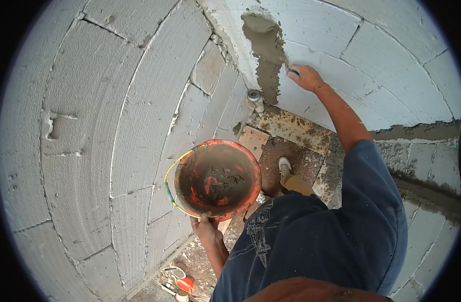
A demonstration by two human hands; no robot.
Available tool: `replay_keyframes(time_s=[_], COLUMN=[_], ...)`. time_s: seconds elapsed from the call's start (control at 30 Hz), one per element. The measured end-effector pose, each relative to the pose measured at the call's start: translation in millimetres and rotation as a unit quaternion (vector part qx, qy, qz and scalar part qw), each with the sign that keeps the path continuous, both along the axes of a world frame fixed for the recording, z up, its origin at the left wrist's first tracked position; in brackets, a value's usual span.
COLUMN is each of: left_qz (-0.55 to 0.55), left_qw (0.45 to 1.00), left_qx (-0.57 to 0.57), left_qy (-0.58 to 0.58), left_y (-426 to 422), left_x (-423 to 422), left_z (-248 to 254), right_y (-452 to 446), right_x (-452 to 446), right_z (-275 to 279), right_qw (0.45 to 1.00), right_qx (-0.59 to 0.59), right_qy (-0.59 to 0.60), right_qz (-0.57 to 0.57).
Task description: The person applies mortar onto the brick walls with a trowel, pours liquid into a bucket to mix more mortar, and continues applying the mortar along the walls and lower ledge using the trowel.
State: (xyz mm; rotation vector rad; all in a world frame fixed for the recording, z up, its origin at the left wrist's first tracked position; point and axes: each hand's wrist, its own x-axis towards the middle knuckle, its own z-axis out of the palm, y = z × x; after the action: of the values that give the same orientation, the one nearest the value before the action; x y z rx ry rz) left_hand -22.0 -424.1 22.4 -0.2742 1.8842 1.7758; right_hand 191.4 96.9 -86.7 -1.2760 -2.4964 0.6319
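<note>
Wet grey mortar covers a vertical strip of the block wall near the corner. Beside its right edge, my right hand is closed round a dark handle; the rest of that tool is hard to make out against the mortar. My left hand grips the lower rim of a red bucket, with fingers at the edge. Some mortar lies in the bottom of the bucket, and its inner walls are smeared grey. A yellow wire handle with a green grip hangs at the bucket's left side.
Block walls rise at left and right. A capped pipe stands in the corner beside a stained board. My shoe is on the rough floor. An orange container and other items lie at the bottom. Mortared channels run at right.
</note>
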Motion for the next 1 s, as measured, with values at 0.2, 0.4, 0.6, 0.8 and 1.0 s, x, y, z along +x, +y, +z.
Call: replay_keyframes(time_s=[0.2,0.4,0.6,0.8,1.0], left_qz=[0.000,-0.036,-0.046,-0.102,-0.216], left_qw=[1.000,0.999,0.997,0.981,0.947], left_qx=[-0.002,0.006,0.044,0.126,0.136], left_qy=[-0.006,-0.007,0.037,0.103,0.197], left_y=[1.6,18.2,43.2,41.9,65.8], left_x=[2.9,-1.8,7.2,-10.2,11.0], left_z=[-3.8,0.3,19.3,-3.3,21.3], right_y=[-25.9,0.5,15.9,-112.2,-233.8], right_x=[-22.4,-8.5,46.1,31.5,-74.6], right_z=[54.7,142.3,182.0,213.5,160.4], right_qw=[0.994,0.995,0.985,0.982,0.954], right_qx=[0.048,0.074,0.163,0.144,0.188], right_qy=[-0.069,0.012,0.013,-0.008,-0.114], right_qz=[-0.076,-0.071,-0.057,0.126,0.204])
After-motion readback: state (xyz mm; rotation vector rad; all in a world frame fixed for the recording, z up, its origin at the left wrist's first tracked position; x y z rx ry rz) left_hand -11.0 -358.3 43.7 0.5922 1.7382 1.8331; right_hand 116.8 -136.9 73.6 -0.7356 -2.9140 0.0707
